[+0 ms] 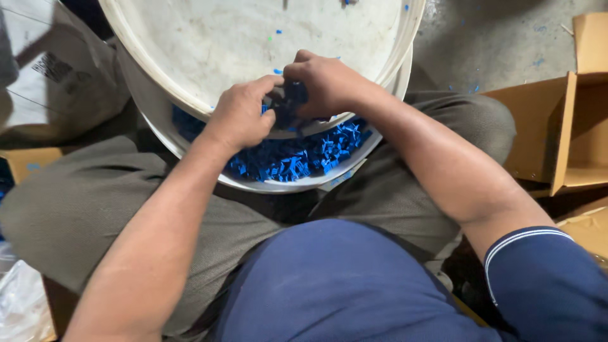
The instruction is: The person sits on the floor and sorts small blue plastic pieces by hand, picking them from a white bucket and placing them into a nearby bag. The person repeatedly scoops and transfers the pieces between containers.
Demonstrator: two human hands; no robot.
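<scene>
The person sits with two round white plastic tubs propped against the knees, the upper white tub (209, 57) lying tilted over the lower white tub (266, 185), whose near side holds a heap of small blue plastic pieces (297, 158). Both hands meet at the near rim of the upper tub, directly above that heap. The left hand (244, 117) is curled, thumb and forefinger pinched toward the right; the right hand (326, 85) is bent over from the other side, fingers closed down. Between them sits a small dark-blue cluster of pieces (288, 101), touched by both sets of fingertips; how firmly either hand grips it cannot be told, since the fingers hide most of it. Its long axis is too covered to judge. The two hands lie about equally close to the cluster, while the loose heap lies just below and toward the body from the grip. The open, mostly bare floor of the upper tub stretches away beyond the hands. A brown cardboard box (570, 126) stands open well off to the right, a grey sack (57, 82) lies to the left, and a crumpled clear plastic bag (22, 297) rests at the lower left.
</scene>
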